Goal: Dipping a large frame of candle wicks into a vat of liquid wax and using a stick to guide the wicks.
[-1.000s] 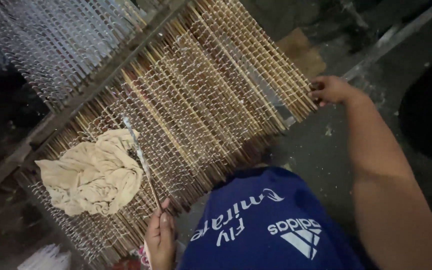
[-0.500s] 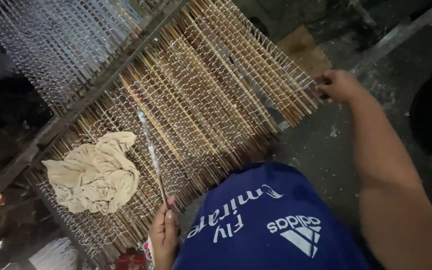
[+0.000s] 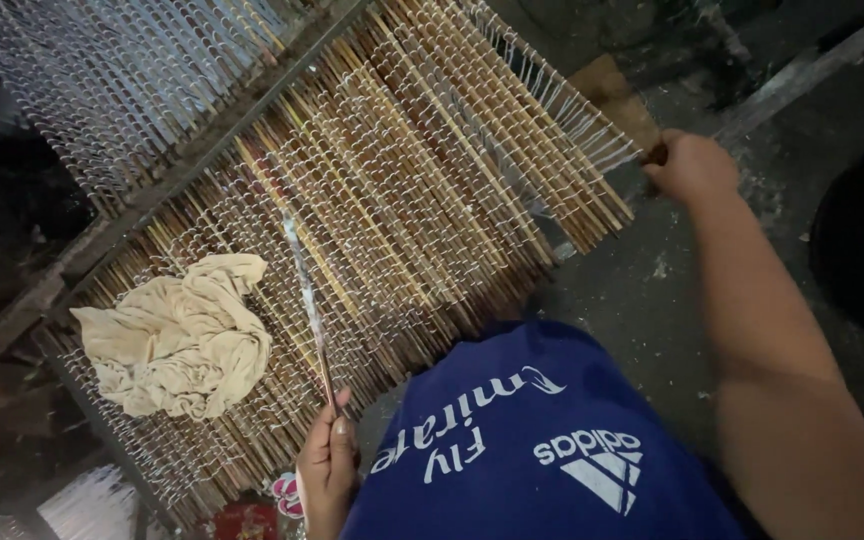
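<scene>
Left hand (image 3: 327, 470), bottom centre, pinches a stick (image 3: 307, 300) laid across the rack (image 3: 422, 190); right hand (image 3: 692, 165), upper right, grips rack's far edge, steadying it.

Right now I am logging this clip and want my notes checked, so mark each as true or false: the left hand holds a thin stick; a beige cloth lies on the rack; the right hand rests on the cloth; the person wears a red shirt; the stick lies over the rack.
1. The left hand holds a thin stick. True.
2. A beige cloth lies on the rack of sticks. True.
3. The right hand rests on the cloth. False: it is at the rack's far right edge, well away from the cloth.
4. The person wears a red shirt. False: the shirt is blue.
5. The stick lies over the rack. True.
</scene>
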